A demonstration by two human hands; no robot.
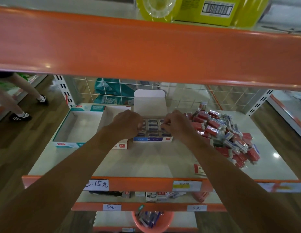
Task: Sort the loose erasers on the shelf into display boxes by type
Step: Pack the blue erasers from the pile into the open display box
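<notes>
Both hands work over the blue box (153, 139), whose erasers (152, 125) lie in rows. The right hand (177, 126) pinches one at the box's right side. The left hand (127, 125) curls down at its left side, and I cannot tell whether it holds anything. Each piece should be seated flat, label up and flush with its neighbours. The loose pile (227, 137) lies just right of the box.

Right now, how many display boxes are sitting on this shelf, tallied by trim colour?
Teal-trimmed display box: 1
Red-trimmed display box: 1
Blue-trimmed display box: 1
Total: 3
The loose eraser pile is too heaped to count.
</notes>
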